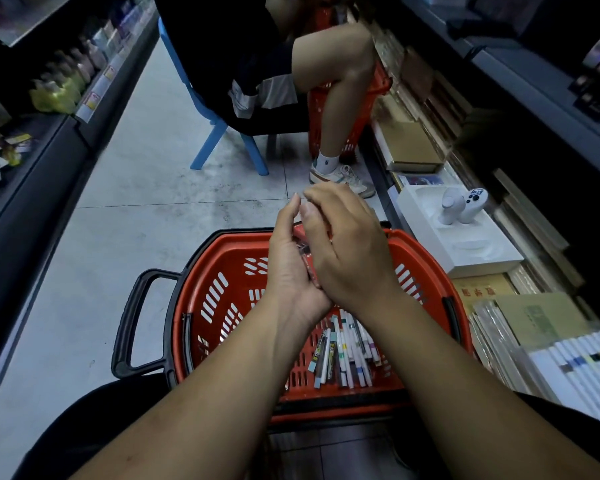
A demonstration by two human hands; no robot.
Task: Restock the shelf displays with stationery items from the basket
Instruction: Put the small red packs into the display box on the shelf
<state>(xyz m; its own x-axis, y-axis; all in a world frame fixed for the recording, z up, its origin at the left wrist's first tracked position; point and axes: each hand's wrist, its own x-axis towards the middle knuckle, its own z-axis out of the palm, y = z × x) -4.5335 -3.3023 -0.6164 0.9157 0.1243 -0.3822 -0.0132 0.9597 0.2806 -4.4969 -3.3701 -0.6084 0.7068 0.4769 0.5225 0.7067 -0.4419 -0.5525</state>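
Pen bundle (307,261) being held between both hands over the red basket (232,247).
It is being pressed by the straight-fingered left hand (290,268) and wrapped by the right hand's (350,258) curled fingers; loose pens (343,351) are lying in the basket below.

Left grip (291,271) and right grip (350,258) are held together above the red basket (426,261). A bundle of slim packs (307,254) is sandwiched between them. The left fingers (288,216) are laid straight against it and the right fingers (329,202) are curled over it. Loose pens and refill packs (347,348) are heaped in the basket's near right corner. The black handle (132,320) is swung out to the left. A seated person (329,64) is noted ahead on a blue stool (219,136).
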